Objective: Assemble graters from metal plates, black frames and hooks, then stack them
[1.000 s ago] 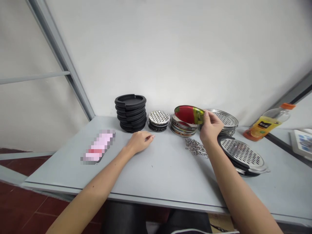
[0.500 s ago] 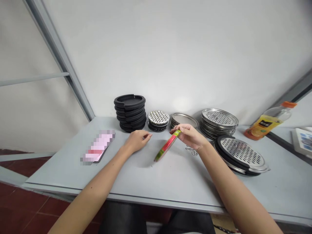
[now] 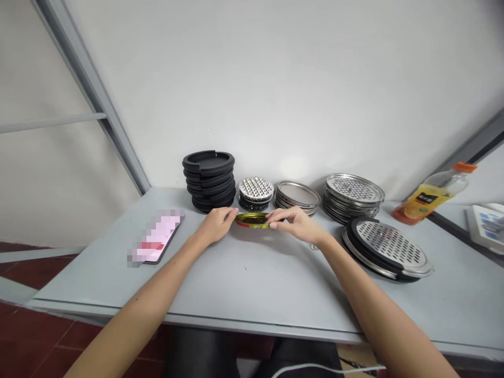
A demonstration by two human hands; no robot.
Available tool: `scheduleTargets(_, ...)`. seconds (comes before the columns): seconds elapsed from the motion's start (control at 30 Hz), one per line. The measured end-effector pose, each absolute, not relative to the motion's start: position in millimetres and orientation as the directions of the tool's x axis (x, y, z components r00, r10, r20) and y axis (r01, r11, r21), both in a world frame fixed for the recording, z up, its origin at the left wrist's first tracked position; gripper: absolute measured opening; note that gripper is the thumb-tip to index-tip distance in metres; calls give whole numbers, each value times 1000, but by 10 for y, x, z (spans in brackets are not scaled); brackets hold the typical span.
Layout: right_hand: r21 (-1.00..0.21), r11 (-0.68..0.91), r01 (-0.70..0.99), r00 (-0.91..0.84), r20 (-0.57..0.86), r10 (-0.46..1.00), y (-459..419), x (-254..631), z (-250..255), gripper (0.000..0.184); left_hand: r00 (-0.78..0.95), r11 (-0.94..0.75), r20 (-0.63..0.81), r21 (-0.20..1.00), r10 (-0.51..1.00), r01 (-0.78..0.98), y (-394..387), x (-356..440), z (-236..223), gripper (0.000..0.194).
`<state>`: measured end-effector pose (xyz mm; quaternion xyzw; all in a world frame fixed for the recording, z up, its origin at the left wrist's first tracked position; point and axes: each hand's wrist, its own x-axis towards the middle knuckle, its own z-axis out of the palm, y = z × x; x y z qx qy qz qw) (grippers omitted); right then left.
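Note:
In the head view, a thin round disc with a shiny yellow-green and red rim and a dark middle is held level just above the table. My right hand pinches its right edge between thumb and fingers. At its left edge is my left hand, fingers closed together and fingertips against the rim. What exactly the disc is cannot be made out. Behind it stand a stack of small round metal graters and a stack of plain metal discs.
A stack of black rings stands at the back left, and a phone lies on the table. To the right are stacked perforated metal discs, a large grater disc in a black ring and a tilted drink bottle.
My right hand has turned the disc from a steep tilt to nearly level and moved it back and left. My left hand has shifted slightly and now meets its left edge.

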<state>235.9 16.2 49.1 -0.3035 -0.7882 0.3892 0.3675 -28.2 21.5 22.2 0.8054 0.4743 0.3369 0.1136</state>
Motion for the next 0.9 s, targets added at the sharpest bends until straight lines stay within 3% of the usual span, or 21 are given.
scheduleTargets(0.2, -679, 679, 279, -700, 340, 628, 24, 2266, 360, 12, 388, -554, 404, 492, 829, 672, 189, -227, 130, 26)
scheduleTargets(0.33, -651, 696, 303, -721, 321, 614, -5, 2255, 292, 16, 430, -569, 379, 438, 819, 696, 195, -248, 104, 22)
scheduleTargets(0.47, -630, 650, 425, -592, 351, 726, 42, 2262, 199, 16, 438, -555, 346, 436, 830, 708, 200, -265, 116, 21)
scheduleTargets(0.6, -485, 606, 630, -427, 436, 792, 102, 2257, 38, 22, 441, -553, 338, 420, 831, 720, 202, -287, 119, 20)
scheduleTargets(0.73, -414, 613, 673, -456, 420, 785, 107, 2232, -43, 34, 421, -550, 370, 393, 828, 737, 193, -307, 121, 21)
scheduleTargets(0.9, -393, 638, 662, -493, 414, 765, 87, 2217, -26, 35, 418, -553, 373, 423, 828, 718, 168, -290, 118, 23)
